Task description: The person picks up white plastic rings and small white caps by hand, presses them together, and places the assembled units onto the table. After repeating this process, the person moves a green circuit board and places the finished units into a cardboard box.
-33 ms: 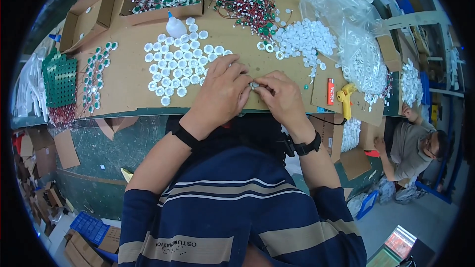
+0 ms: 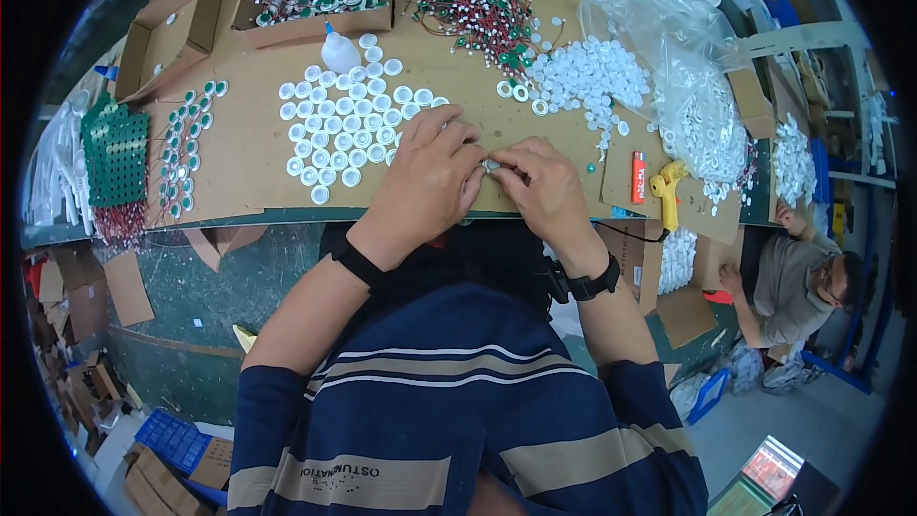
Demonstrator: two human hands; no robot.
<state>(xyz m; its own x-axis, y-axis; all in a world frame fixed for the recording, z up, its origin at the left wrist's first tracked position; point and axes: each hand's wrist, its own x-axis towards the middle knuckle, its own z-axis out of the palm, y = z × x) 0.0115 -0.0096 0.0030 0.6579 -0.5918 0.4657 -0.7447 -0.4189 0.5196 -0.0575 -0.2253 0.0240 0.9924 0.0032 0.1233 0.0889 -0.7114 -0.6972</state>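
Observation:
My left hand (image 2: pixel 438 172) and my right hand (image 2: pixel 546 183) meet over the cardboard-covered bench top, fingers closed. Between their fingertips is a small pale round piece (image 2: pixel 491 164), pinched from both sides and mostly covered by the fingers. Just left of my left hand lie several white round caps (image 2: pixel 344 124) in loose rows, some partly hidden behind that hand. A white squeeze bottle (image 2: pixel 339 53) with a blue tip stands behind the caps. Beyond my right hand spreads a heap of small white discs (image 2: pixel 592 75), with a few white rings (image 2: pixel 520 92) at its near left side.
Farther back are a carton (image 2: pixel 315 27) of wired discs and a tangle of red wires (image 2: pixel 473 10). A yellow glue gun (image 2: pixel 669 193) and red lighter (image 2: pixel 638 177) lie right. Green boards (image 2: pixel 117 148) sit far left. Another person (image 2: pixel 802 277) is at the right.

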